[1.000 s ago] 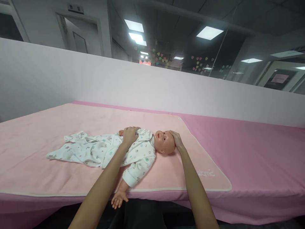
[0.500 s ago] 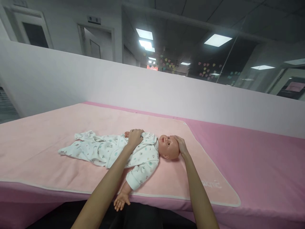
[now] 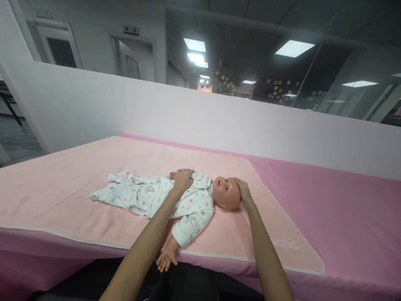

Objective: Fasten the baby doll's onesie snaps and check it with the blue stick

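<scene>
A baby doll (image 3: pixel 197 205) in a white printed outfit lies on its back on a peach mat (image 3: pixel 78 184), its head to the right. Across the doll's chest rests my left hand (image 3: pixel 184 179), laid flat with its fingers over the far side of the body. My right hand (image 3: pixel 242 191) is open against the top of the doll's head (image 3: pixel 227 194), fingers stretched along the forehead. The doll's near arm (image 3: pixel 169 253) reaches over the front edge of the mat. Its far hand (image 3: pixel 172 175) shows just beyond my left wrist.
Under the mat is a pink cover (image 3: pixel 344 217) that shows on the right and along the front edge. A low white wall (image 3: pixel 219 121) runs behind the bed, with glass (image 3: pixel 250 58) above it. Dark clothing (image 3: pixel 191 284) is below the front edge.
The view has turned slightly left, so the doll and mat appear a little farther right. Both hands stay in the same places on the doll.
</scene>
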`<move>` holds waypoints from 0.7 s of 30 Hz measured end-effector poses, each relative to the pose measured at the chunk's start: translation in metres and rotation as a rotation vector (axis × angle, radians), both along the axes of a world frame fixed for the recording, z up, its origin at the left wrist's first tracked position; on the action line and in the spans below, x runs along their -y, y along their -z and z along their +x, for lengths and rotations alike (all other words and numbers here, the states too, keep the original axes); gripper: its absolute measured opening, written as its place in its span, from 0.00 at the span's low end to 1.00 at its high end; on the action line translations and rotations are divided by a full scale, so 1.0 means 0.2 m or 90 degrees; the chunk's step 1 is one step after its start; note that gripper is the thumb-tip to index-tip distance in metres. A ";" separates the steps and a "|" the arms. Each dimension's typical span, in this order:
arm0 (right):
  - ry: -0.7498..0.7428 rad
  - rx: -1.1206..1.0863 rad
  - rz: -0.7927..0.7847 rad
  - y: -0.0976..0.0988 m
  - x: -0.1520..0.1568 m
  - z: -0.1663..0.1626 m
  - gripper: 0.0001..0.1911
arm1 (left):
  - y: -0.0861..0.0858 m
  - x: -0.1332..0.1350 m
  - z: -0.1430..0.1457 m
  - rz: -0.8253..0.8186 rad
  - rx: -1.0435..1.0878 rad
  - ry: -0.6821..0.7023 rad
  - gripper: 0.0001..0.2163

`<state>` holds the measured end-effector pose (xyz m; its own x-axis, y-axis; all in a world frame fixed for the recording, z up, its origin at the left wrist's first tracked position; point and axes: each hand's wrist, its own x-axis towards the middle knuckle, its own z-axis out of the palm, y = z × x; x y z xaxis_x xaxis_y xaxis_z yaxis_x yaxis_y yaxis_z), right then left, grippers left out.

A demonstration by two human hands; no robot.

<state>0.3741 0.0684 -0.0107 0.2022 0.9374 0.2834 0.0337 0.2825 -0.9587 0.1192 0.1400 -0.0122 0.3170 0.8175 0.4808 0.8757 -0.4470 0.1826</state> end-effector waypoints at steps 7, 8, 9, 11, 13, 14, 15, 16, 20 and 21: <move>0.006 -0.024 -0.012 0.00 0.00 0.00 0.15 | 0.00 0.00 0.00 0.000 0.001 0.003 0.17; 0.008 -0.024 -0.009 0.01 0.00 0.01 0.15 | 0.00 0.00 0.00 -0.001 0.001 0.002 0.17; 0.009 -0.021 -0.006 0.01 -0.01 0.01 0.16 | 0.00 0.00 0.00 -0.001 0.001 0.001 0.18; 0.009 -0.015 0.000 0.02 -0.01 0.01 0.16 | 0.00 -0.01 0.00 -0.002 0.000 0.001 0.18; 0.010 -0.012 0.000 0.02 -0.01 0.01 0.16 | 0.00 -0.01 0.00 -0.002 -0.002 0.002 0.18; 0.011 -0.012 0.000 0.02 -0.01 0.01 0.16 | 0.00 -0.01 0.00 -0.001 -0.003 0.002 0.18; 0.012 -0.011 0.000 0.02 -0.01 0.01 0.16 | 0.00 -0.01 0.00 -0.001 -0.003 0.003 0.18; 0.013 -0.009 0.000 0.02 -0.01 0.01 0.16 | 0.00 -0.01 0.00 -0.002 -0.003 0.002 0.18; 0.010 -0.001 0.001 0.01 -0.01 0.01 0.17 | 0.00 -0.01 0.00 -0.007 0.001 0.002 0.18; 0.009 -0.002 -0.001 0.01 -0.01 0.01 0.17 | 0.00 0.00 0.00 -0.009 0.002 0.001 0.18</move>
<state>0.3769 0.0705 -0.0137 0.2162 0.9349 0.2814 0.0354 0.2805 -0.9592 0.1195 0.1409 -0.0122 0.3172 0.8234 0.4706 0.8743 -0.4461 0.1911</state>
